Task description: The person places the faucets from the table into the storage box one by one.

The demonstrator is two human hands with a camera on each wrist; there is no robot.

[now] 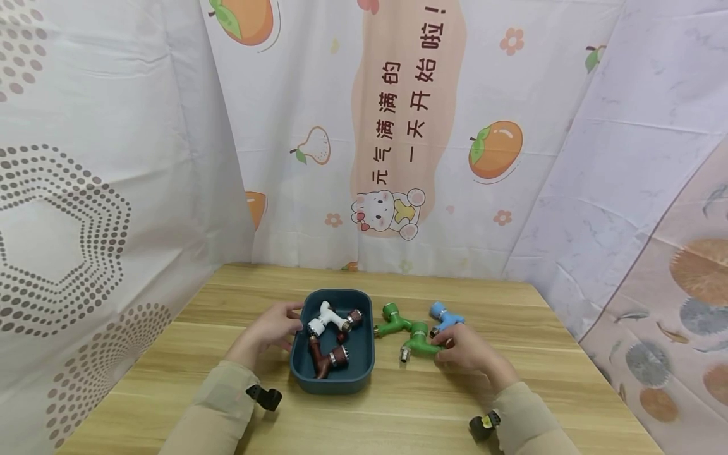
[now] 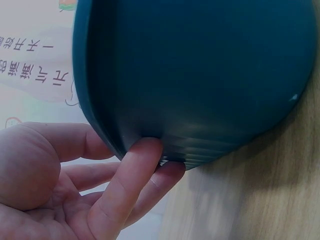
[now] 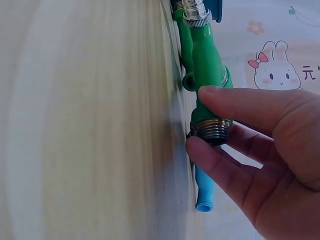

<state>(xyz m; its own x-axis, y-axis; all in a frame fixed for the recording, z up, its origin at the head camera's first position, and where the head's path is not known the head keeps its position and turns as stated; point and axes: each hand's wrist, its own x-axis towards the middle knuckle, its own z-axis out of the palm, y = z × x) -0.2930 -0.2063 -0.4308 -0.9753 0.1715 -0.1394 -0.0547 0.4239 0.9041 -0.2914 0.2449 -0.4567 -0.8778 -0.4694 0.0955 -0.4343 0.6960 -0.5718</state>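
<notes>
A dark blue-green bin (image 1: 332, 387) holds a white tap (image 1: 332, 317) and brown-red taps (image 1: 322, 365). My left hand (image 1: 275, 325) is at the bin's left side, its loosely bent fingers touching the outer wall; some fingertips are hidden behind the edge in the left wrist view. To the right of the bin, my right hand (image 1: 463, 347) pinches a green tap (image 1: 419, 342) by its threaded end, thumb (image 3: 240, 102) on one side. Another green tap (image 1: 392, 321) lies just behind it, and a blue tap (image 1: 448, 319) is farther back.
The taps and bin are on a wood-grain table (image 1: 375, 423). Behind it hangs a printed curtain (image 1: 318, 208), with more patterned cloth (image 1: 148, 208) at both sides. A small black device (image 1: 264, 397) is strapped to each wrist.
</notes>
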